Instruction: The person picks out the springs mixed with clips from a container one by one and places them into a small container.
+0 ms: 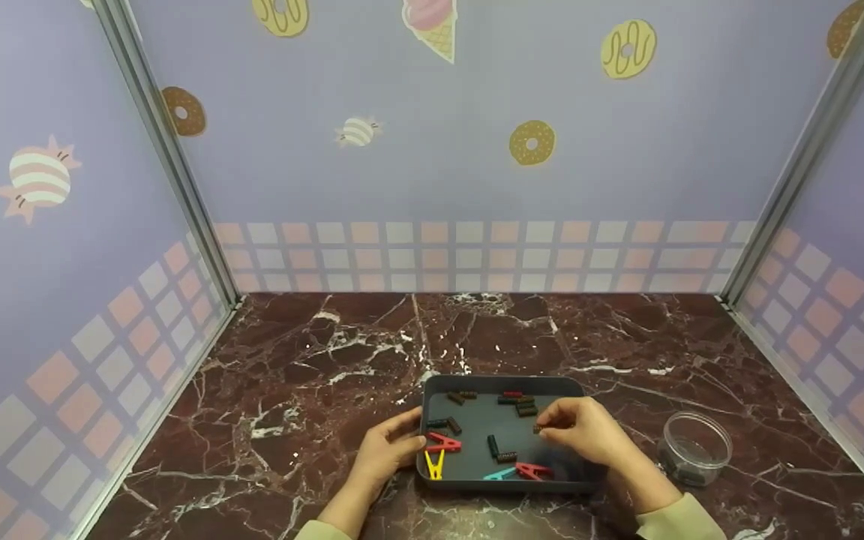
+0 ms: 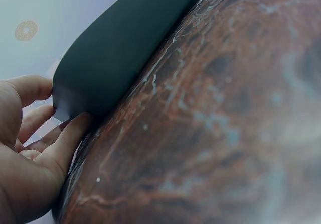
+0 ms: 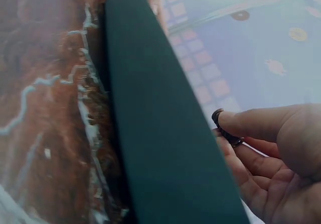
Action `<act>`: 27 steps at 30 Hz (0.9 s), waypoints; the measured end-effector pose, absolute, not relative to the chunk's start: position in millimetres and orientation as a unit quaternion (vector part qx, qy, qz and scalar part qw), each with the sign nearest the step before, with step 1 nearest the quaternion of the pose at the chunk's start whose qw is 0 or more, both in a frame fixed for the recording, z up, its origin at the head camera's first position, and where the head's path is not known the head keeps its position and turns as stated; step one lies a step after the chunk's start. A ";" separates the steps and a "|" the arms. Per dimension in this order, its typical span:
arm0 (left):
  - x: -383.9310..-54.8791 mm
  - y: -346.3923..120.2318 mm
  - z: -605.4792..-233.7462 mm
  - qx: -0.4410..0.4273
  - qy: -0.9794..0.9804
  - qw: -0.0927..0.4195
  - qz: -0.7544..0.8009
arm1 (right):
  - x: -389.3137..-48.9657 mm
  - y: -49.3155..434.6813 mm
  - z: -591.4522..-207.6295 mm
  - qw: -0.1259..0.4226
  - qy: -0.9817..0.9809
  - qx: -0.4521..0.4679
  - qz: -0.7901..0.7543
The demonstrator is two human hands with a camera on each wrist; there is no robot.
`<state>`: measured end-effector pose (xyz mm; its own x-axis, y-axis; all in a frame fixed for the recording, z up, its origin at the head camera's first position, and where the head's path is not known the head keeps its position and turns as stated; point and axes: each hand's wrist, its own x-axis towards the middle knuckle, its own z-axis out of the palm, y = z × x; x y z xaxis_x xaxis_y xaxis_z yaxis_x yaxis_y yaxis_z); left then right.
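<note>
My left hand (image 1: 387, 448) grips the left side of a dark grey tray (image 1: 514, 486), thumb at the rim; the left wrist view shows the fingers at the tray's corner. Over the right part of the tray, my right hand (image 1: 586, 431) pinches a small dark ribbed cylinder (image 3: 228, 129) between thumb and fingertips. Several similar brown and dark green cylinders (image 1: 507, 456) lie scattered on the tray floor, with a red one (image 1: 512, 394) at the back. Near the tray's front lie a yellow clothespin (image 1: 434, 466), a blue clothespin (image 1: 500, 473) and two red clothespins (image 1: 533, 471).
A clear round tub (image 1: 696, 450) stands right of the tray, close to my right forearm, with something dark at its bottom. The marbled dark red table (image 1: 312, 390) is enclosed by patterned panels (image 1: 477, 187) at the back and both sides.
</note>
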<state>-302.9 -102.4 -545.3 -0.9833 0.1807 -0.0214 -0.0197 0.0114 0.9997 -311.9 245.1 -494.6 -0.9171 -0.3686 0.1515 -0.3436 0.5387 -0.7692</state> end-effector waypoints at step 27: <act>-303.8 -101.6 -545.6 0.054 0.713 0.075 0.695 | -297.2 335.1 -440.1 0.050 0.863 -0.160 -0.477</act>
<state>-303.8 -101.6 -545.6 -0.9829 0.1815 -0.0324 -0.0277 0.0282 0.9992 -297.2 335.1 -440.1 -0.9441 -0.3228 0.0667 -0.2284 0.4949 -0.8384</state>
